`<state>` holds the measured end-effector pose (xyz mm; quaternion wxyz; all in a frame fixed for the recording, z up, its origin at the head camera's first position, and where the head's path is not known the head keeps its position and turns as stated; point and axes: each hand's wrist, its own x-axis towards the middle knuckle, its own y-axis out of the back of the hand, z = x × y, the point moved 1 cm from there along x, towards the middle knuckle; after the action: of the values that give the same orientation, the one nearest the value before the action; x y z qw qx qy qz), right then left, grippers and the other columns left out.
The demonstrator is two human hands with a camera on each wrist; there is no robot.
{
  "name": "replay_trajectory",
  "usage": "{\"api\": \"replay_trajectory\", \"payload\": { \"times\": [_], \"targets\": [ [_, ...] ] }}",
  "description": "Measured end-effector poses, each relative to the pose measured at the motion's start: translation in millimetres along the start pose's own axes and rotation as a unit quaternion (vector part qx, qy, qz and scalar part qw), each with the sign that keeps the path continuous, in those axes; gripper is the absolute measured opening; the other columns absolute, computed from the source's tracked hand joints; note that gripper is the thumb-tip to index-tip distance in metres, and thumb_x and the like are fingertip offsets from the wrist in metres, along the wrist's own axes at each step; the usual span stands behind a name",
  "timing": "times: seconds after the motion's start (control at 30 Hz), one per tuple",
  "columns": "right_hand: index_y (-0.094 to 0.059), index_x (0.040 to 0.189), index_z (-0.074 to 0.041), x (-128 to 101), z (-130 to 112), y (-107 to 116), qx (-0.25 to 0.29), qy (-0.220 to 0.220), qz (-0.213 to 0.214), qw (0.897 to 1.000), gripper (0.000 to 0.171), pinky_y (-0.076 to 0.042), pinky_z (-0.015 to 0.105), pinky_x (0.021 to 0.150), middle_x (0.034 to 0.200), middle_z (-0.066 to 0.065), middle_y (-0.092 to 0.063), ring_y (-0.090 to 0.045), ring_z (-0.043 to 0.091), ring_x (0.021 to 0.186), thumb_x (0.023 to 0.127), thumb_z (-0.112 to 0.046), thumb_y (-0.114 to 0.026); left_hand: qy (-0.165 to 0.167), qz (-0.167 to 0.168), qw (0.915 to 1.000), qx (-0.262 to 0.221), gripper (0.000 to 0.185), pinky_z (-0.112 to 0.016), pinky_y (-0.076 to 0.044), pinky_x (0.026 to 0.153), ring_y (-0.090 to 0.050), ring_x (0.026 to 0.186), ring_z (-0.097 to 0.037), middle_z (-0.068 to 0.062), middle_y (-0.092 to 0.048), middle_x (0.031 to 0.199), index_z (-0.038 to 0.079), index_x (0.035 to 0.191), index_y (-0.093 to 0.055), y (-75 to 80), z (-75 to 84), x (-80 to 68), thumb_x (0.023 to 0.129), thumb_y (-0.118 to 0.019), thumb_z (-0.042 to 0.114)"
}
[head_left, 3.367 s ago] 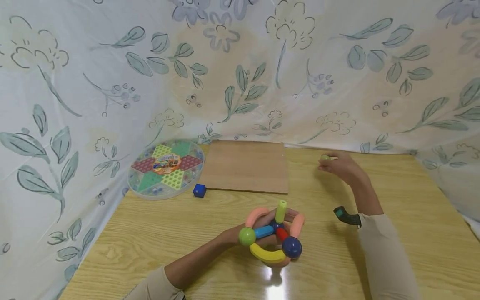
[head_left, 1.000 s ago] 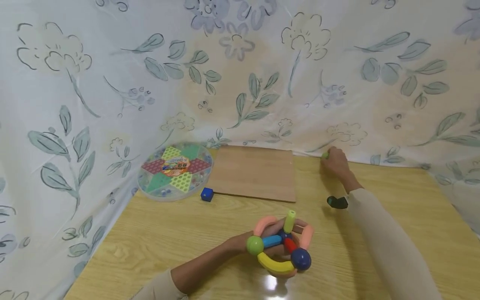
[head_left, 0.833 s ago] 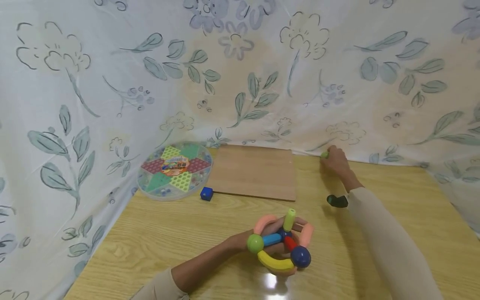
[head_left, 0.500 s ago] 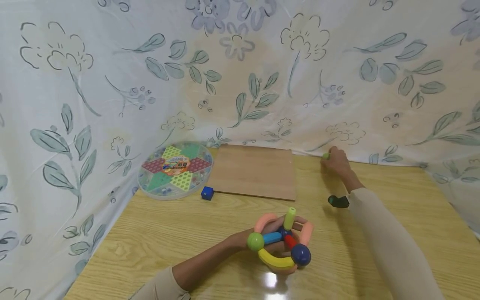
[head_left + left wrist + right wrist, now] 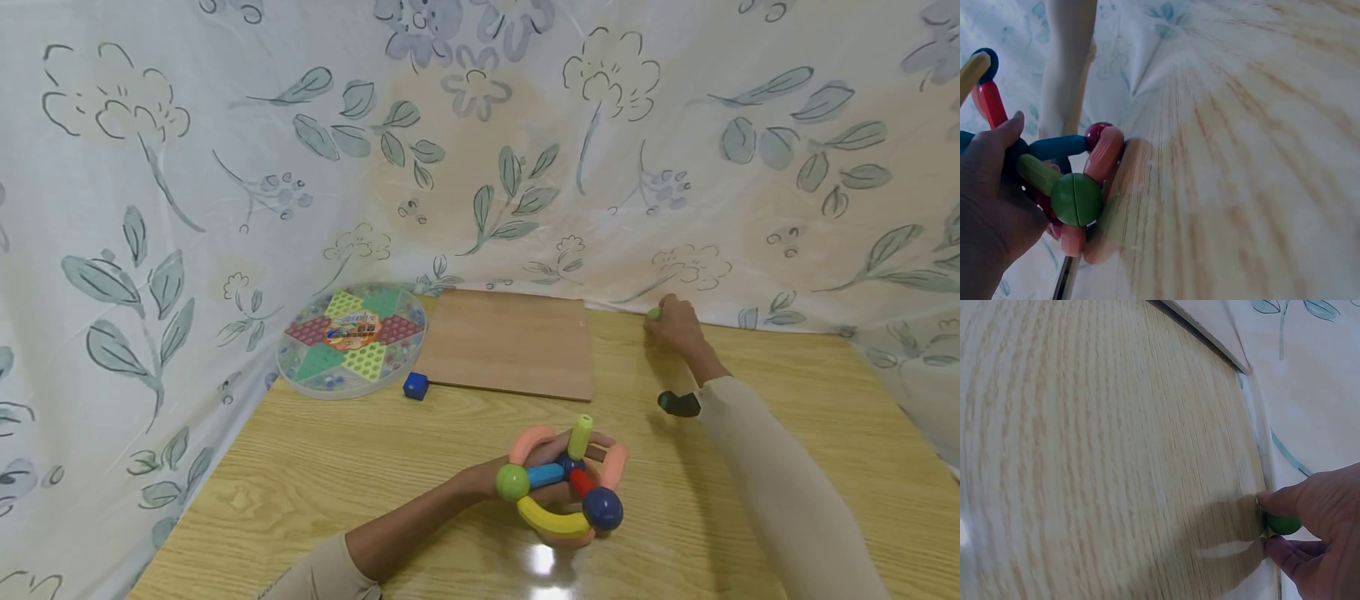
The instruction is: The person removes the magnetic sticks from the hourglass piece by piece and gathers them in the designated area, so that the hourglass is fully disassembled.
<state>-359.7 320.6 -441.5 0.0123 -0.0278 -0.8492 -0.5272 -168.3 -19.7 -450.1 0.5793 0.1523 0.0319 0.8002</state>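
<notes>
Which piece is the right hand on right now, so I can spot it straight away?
Find the brown board lying flat at the back of the wooden table, against the flowered cloth. To its right, where table meets cloth, the right hand pinches a small green ball. It is far smaller than the toy's balls in the left hand, and it sits alone.

right hand (image 5: 677, 325) with green ball (image 5: 654, 314) now farther back, at cloth edge

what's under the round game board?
The wooden table under its near edge; the flowered cloth seems to run under its far-left rim. What lies directly beneath the game board is covered.
</notes>
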Motion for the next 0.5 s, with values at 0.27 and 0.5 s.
{"api": "replay_trajectory", "payload": {
  "times": [0.27, 0.5],
  "targets": [
    [-0.043, 0.126, 0.023, -2, -1, 2, 0.013, -0.016, -0.010, 1.000, 0.053, -0.049, 0.064, 0.097, 0.119, 0.046, -0.052, -0.053, 0.056, 0.109, 0.095, -0.012, -0.067, -0.002, 0.001, 1.0000, 0.002, 0.065, -0.028, -0.038, 0.123, -0.050, 0.147, -0.028, -0.033, -0.040, 0.158, 0.001, 0.162, -0.019, 0.0, 3.3, -0.8, 0.109, -0.050, 0.023],
    [-0.043, 0.126, 0.022, -3, 2, 2, 0.018, -0.020, -0.011, 1.000, 0.052, -0.048, 0.065, 0.098, 0.120, 0.046, -0.051, -0.051, 0.055, 0.109, 0.093, -0.012, -0.064, 0.003, 0.000, 1.0000, -0.009, 0.064, -0.027, -0.040, 0.121, -0.051, 0.145, -0.033, -0.036, -0.041, 0.156, -0.001, 0.161, -0.019, -1.7, 12.4, -1.2, 0.109, -0.050, 0.020]
  ]
}}
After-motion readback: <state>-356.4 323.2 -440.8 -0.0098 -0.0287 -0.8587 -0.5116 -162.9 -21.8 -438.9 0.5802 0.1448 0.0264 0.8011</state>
